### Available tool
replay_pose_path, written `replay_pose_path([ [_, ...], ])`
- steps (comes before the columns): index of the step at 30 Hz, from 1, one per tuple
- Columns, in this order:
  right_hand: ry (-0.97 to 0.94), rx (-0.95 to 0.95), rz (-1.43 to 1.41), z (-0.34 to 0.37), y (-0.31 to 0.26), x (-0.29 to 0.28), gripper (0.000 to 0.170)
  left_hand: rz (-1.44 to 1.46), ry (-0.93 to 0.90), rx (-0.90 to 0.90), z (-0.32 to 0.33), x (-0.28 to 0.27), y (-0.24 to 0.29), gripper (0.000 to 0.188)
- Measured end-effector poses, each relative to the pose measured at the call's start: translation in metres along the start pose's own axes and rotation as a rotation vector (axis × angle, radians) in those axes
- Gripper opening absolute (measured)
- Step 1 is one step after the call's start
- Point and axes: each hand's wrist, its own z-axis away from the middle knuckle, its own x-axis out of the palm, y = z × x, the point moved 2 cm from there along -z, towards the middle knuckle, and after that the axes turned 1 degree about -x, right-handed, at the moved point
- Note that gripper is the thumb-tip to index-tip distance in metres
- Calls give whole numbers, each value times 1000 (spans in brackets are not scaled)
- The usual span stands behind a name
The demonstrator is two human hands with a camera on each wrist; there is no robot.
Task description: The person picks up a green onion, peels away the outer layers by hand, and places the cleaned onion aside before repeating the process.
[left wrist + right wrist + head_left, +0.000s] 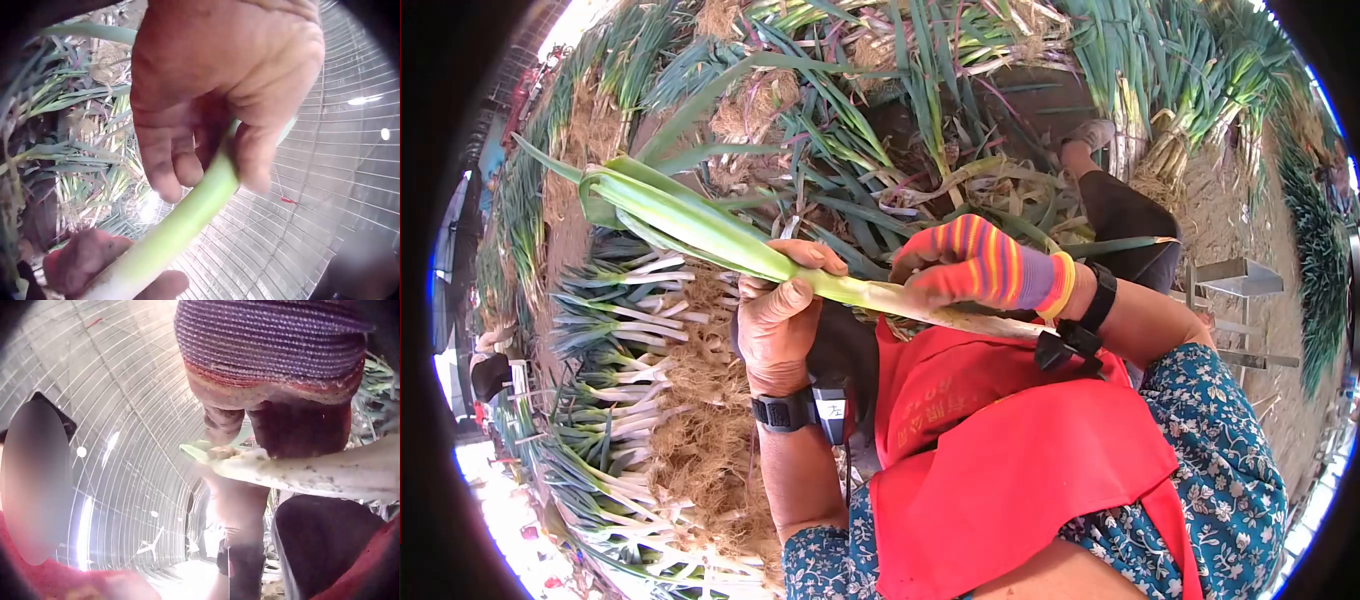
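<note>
A long leek [695, 230] lies across in front of the body, its green leaves up to the left and its pale base toward the right wrist. My bare left hand [778, 325] grips it where green turns pale, thumb on the near side. My right hand [990, 268], in a striped knitted glove, holds the pale stalk further down. In the left wrist view, the right fingers [87, 256] and thumb sit on either side of the stalk [178, 228]. Brown specks mark the pale stalk [331, 470] in the right wrist view.
Rows of leeks with shaggy roots [700, 430] lie on the left. Loose leaves and peelings [970, 190] cover the ground ahead, and upright bundles [1135, 90] stand at the back right. A red apron [1010, 450] covers the lap. A metal stand [1240, 277] is at the right.
</note>
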Motion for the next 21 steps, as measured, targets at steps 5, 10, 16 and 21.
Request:
replay_pose_path([
  [5,-54,1,-1,-8,-1,5,17,73,-118,-6,-5,-5,-3,31],
  [10,-154,-319,322,-8,57,-9,23,-23,-283,52,-7,0,6,30],
  [16,128,208,1033,48,153,-114,35,-56,132,184,-1,-37,33,28],
  [21,26,748,1481,94,202,-201,28,-167,360,158,-2,-44,32,26],
])
